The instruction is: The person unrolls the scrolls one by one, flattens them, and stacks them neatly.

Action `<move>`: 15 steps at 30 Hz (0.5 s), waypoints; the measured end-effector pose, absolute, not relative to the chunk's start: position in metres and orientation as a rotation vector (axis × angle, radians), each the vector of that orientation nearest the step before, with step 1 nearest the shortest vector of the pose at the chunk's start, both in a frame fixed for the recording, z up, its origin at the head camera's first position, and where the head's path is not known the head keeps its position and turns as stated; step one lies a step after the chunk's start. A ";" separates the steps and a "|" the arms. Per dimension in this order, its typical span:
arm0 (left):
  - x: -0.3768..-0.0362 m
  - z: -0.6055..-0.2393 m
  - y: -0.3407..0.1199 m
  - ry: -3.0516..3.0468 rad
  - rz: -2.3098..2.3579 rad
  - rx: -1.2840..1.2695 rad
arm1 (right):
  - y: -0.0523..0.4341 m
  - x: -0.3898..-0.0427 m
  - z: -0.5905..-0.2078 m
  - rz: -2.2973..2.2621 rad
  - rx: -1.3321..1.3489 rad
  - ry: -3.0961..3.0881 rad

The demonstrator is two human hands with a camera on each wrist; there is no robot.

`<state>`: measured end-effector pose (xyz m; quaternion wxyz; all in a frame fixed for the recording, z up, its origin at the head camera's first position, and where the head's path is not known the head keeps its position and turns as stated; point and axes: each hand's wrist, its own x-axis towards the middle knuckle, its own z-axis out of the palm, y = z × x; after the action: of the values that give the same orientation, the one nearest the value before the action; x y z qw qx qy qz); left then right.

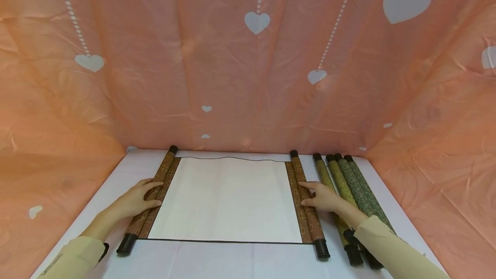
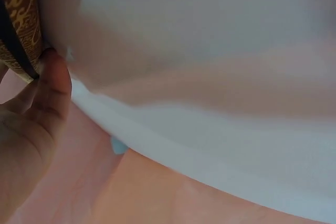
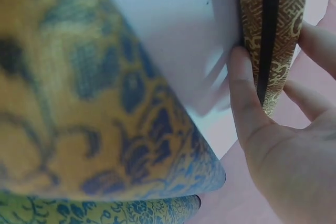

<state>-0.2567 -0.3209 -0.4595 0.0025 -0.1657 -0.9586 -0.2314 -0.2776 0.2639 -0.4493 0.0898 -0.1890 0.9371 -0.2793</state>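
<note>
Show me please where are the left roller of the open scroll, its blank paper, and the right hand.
left roller (image 1: pixel 149 203), head view, on its brown patterned middle.
blank paper (image 1: pixel 228 199), head view, on the sheet's centre.
right hand (image 1: pixel 323 197), head view, on the back of the hand.

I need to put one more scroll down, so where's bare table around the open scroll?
Bare table runs along the near edge below the open scroll, and a strip lies left of the left hand. It is crowded on the right: the right hand sits between the scroll and four rolled scrolls.
</note>
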 end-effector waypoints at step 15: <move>-0.258 -0.436 -0.290 -3.052 -0.572 -0.468 | 0.267 -0.268 -0.441 -0.885 -0.564 2.737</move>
<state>-0.2578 -0.2899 -0.4358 0.0007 -0.1489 -0.9719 -0.1822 -0.2679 0.2666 -0.4409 0.1049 -0.1913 0.9285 -0.3004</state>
